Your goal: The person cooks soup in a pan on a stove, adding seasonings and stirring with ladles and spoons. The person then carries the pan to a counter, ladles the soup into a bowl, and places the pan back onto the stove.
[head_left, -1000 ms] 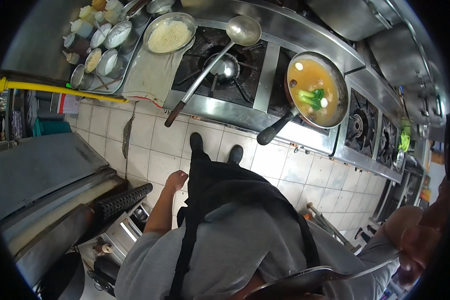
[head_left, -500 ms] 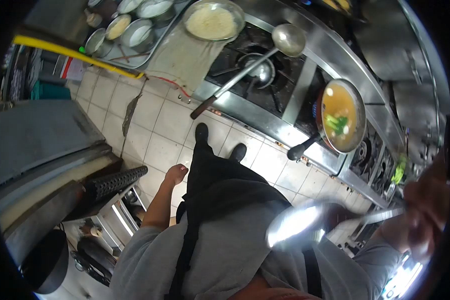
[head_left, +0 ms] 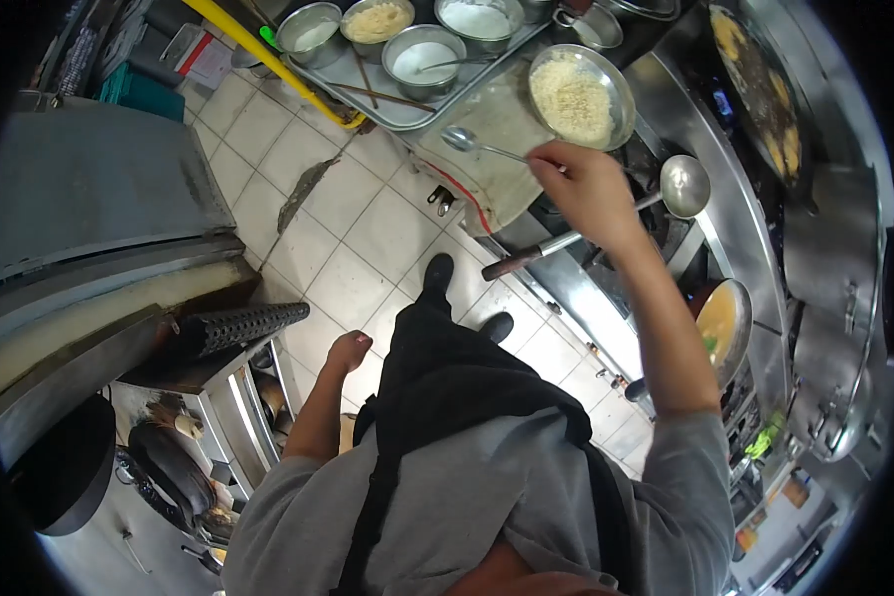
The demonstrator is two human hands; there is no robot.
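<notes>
My right hand [head_left: 581,189] pinches the handle of a metal spoon [head_left: 462,139], whose bowl points left over a floured cloth-like surface. Just beyond this hand sits a round metal bowl [head_left: 621,109] of pale crumbs. A ladle [head_left: 685,187] with a long dark-tipped handle lies across the stove, partly hidden under my right forearm. Beside that forearm stands a pan [head_left: 733,328] with orange-yellow broth and something green, its near part covered by the arm. My left hand [head_left: 350,350] hangs low at my side above the tiles, fingers curled in, nothing visible in them.
Several metal bowls with white and pale contents stand on a metal tray [head_left: 407,121] at the top, crossed by chopsticks [head_left: 366,84]. A yellow bar [head_left: 268,58] runs beside it. A long pan [head_left: 765,99] of food is top right. Shelves with pans [head_left: 159,467] are at left.
My right hand has swung from the far right, where it held the spoon close to the camera, up and left to the crumb bowl. The view has shifted; my left hand stays low.
</notes>
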